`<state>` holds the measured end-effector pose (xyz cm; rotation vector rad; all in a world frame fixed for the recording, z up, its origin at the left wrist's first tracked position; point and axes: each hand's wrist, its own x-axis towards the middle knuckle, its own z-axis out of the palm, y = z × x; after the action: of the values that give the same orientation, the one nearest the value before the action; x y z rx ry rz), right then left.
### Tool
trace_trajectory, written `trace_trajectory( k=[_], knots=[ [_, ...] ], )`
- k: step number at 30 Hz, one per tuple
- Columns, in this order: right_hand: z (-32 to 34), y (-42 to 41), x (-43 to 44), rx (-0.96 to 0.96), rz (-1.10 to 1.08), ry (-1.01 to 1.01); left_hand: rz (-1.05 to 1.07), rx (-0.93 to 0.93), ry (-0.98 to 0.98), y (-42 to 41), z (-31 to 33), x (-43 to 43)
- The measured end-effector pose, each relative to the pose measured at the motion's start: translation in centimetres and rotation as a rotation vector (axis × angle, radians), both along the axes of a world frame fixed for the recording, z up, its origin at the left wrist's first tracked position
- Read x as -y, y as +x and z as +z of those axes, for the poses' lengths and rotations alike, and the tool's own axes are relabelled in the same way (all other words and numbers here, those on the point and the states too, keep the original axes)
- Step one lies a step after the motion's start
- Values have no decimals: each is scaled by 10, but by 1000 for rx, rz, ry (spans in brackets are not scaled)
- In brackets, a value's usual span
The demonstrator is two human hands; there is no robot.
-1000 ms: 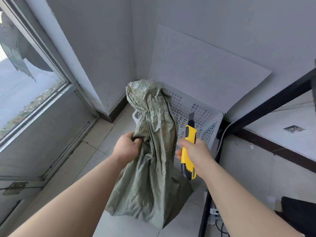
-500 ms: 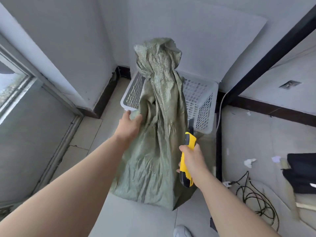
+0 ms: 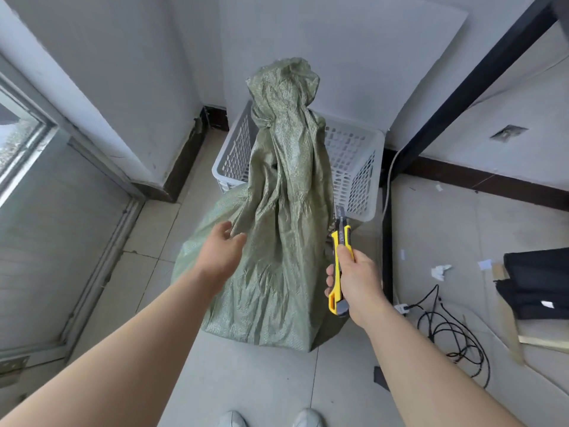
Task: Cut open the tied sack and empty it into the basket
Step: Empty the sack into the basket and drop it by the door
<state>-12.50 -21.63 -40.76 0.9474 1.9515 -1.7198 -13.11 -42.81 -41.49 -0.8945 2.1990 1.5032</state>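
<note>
A green woven sack (image 3: 277,241) stands upright on the tiled floor, its neck tied in a knot near the top (image 3: 278,112). Behind it sits a white perforated plastic basket (image 3: 354,161), partly hidden by the sack. My left hand (image 3: 223,245) is open, fingers spread, just touching the sack's left side without gripping it. My right hand (image 3: 354,278) holds a yellow utility knife (image 3: 338,254) to the right of the sack, the blade pointing up and close to the sack's fabric.
A black metal frame leg (image 3: 386,241) stands right of the basket. A black cable (image 3: 446,331), paper scraps and a dark bag (image 3: 538,282) lie on the floor at right. A wall corner and window frame (image 3: 92,167) are at left. My shoes show at the bottom edge.
My left hand has let go of the sack and opened. The sack now stands on the floor by itself. The view has tilted downward; the knife stays in my right hand.
</note>
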Motion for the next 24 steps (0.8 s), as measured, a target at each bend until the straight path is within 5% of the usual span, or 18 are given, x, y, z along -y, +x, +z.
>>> trace_trajectory(
  k=[13,18,24],
  knots=[
    [-124,54,-8,35,132,347,-128,332,-410,75,-130,33],
    [-164,45,-18,-107,-8,389,-122,217,-488,71,-177,42],
    [-146,26,-14,-135,-122,282,-87,35,-527,59,-159,41]
  ],
)
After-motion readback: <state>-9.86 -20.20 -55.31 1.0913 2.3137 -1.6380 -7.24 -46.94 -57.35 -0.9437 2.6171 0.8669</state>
